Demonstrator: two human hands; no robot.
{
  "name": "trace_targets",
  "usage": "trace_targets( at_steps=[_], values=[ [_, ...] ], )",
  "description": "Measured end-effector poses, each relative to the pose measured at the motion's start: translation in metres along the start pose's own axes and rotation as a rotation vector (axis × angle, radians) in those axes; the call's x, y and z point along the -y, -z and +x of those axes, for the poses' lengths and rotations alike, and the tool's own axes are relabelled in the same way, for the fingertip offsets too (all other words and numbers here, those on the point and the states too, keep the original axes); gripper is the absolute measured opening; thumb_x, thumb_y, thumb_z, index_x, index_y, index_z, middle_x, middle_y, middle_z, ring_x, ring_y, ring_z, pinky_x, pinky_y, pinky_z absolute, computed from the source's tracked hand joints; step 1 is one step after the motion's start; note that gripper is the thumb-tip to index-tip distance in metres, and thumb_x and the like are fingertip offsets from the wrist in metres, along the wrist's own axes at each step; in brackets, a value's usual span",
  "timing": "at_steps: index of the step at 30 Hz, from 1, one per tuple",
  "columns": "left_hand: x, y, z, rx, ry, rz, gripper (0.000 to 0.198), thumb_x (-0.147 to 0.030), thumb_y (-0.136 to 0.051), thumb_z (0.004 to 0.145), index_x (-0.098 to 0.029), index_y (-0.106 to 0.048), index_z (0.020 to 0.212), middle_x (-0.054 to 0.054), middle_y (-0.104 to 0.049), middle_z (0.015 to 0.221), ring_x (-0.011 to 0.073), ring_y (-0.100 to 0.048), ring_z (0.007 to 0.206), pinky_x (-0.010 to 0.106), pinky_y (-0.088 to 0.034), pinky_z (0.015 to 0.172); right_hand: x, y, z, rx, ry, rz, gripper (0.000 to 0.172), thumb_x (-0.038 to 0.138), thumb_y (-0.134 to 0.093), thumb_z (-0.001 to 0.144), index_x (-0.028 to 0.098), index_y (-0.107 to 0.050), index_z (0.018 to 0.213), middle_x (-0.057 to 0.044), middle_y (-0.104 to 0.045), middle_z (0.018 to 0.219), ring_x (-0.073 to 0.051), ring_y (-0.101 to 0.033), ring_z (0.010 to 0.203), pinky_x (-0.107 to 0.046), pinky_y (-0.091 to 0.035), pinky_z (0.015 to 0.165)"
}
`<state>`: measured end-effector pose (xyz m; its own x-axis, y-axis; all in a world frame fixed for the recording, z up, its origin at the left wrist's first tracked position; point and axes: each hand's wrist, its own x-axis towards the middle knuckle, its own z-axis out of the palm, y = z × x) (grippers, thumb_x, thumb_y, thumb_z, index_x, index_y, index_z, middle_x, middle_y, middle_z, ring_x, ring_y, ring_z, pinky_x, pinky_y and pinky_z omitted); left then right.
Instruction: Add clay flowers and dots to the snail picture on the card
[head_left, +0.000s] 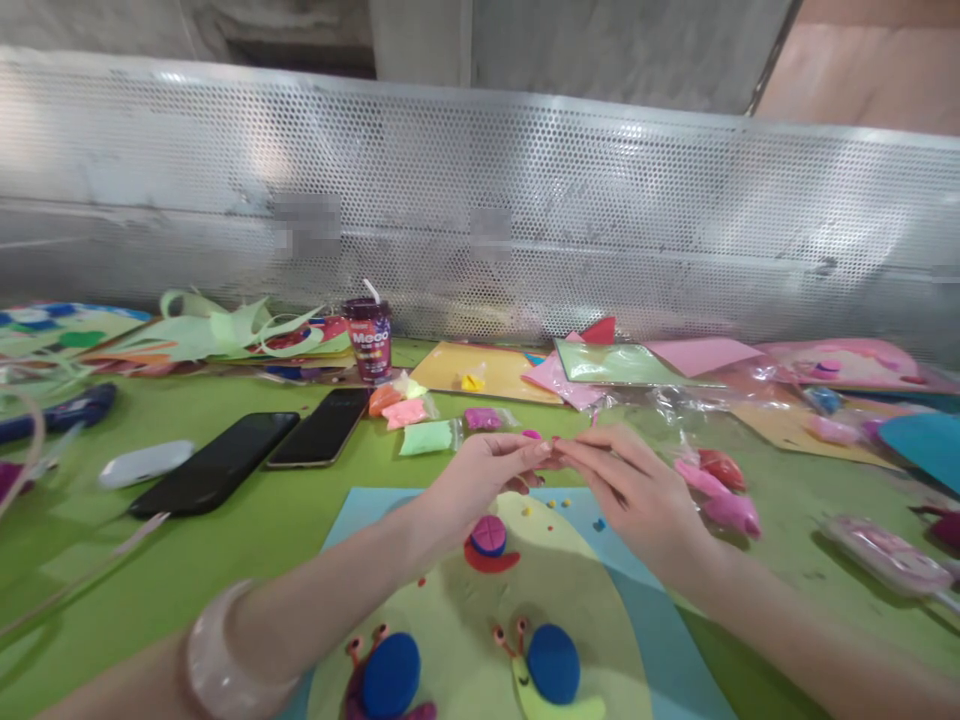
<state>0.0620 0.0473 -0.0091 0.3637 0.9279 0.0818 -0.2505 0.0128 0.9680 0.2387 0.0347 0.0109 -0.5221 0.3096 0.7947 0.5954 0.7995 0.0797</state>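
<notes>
My left hand point(484, 472) and my right hand point(626, 485) meet fingertip to fingertip above a pale green sheet point(457, 620) that lies on blue paper point(660, 640). Both pinch a tiny piece between them that is too small to name. Under my hands sits a clay snail with a purple shell and red body point(489, 542). Two more clay snails with blue shells, one at the left point(390, 675) and one at the right point(551, 668), lie closer to me. Small clay dots are scattered on the sheet.
Two black phones point(217, 462) point(322, 425) lie at the left on the green table. A dark drink cup point(368, 338) stands behind them. Small bags of coloured clay point(427, 435), pink clay pieces point(724, 500), coloured papers point(622, 362) and a perforated metal wall point(480, 210) surround the work.
</notes>
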Motion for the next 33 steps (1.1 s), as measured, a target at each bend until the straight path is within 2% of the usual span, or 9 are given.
trace_targets(
  at_steps=[8,15,18,23,29,33],
  values=[
    [0.0028,0.0001,0.0016,-0.001,0.001,-0.040,0.026,-0.038,-0.072,0.068,-0.017,-0.071,0.082,0.003,-0.065,0.075,0.0112,-0.052,0.067,0.023,-0.037,0.063,0.0003,-0.0003,0.0003,0.023,-0.066,0.005,0.027,0.011,-0.043,0.089,0.021,-0.059,0.107,-0.005,-0.063,0.092,-0.016,-0.061,0.083,-0.032,-0.055,0.071],
    [0.0004,-0.0007,0.0011,-0.029,0.020,-0.087,0.024,-0.037,-0.074,0.065,-0.015,-0.063,0.067,0.000,-0.060,0.067,0.0097,-0.051,0.063,0.023,-0.037,0.062,-0.0005,-0.0013,0.0020,-0.014,-0.057,0.033,0.010,0.021,-0.050,0.089,0.020,-0.059,0.087,-0.003,-0.062,0.080,-0.014,-0.060,0.073,-0.029,-0.053,0.067],
    [0.0002,-0.0014,0.0005,-0.032,0.018,-0.074,0.024,-0.034,-0.077,0.062,-0.016,-0.063,0.070,0.000,-0.060,0.071,0.0101,-0.051,0.066,0.023,-0.037,0.063,-0.0007,-0.0007,0.0028,-0.012,-0.074,0.028,0.010,0.018,-0.050,0.088,0.020,-0.059,0.085,-0.003,-0.062,0.078,-0.014,-0.060,0.073,-0.028,-0.053,0.066],
    [0.0010,-0.0021,0.0013,-0.023,0.021,-0.087,0.027,-0.039,-0.074,0.065,-0.015,-0.065,0.076,0.004,-0.063,0.077,0.0130,-0.055,0.073,0.025,-0.039,0.067,-0.0018,-0.0009,0.0024,0.049,-0.105,0.031,0.023,0.015,-0.038,0.091,0.020,-0.059,0.097,-0.005,-0.064,0.088,-0.015,-0.062,0.080,-0.029,-0.053,0.068],
    [0.0001,-0.0009,0.0008,-0.028,0.016,-0.099,0.028,-0.040,-0.073,0.066,-0.016,-0.060,0.066,-0.001,-0.057,0.065,0.0101,-0.050,0.063,0.024,-0.038,0.064,-0.0020,-0.0018,0.0016,0.048,-0.153,0.049,0.013,0.025,-0.049,0.089,0.021,-0.057,0.079,-0.002,-0.061,0.074,-0.014,-0.060,0.067,-0.027,-0.052,0.060],
    [0.0009,0.0001,0.0005,-0.001,0.025,-0.063,0.024,-0.036,-0.073,0.066,-0.017,-0.063,0.075,0.000,-0.061,0.074,0.0112,-0.053,0.071,0.024,-0.037,0.066,-0.0021,-0.0024,0.0014,0.047,-0.143,0.050,0.012,0.019,-0.047,0.090,0.021,-0.058,0.086,-0.003,-0.063,0.080,-0.014,-0.061,0.073,-0.027,-0.052,0.065]
  ],
)
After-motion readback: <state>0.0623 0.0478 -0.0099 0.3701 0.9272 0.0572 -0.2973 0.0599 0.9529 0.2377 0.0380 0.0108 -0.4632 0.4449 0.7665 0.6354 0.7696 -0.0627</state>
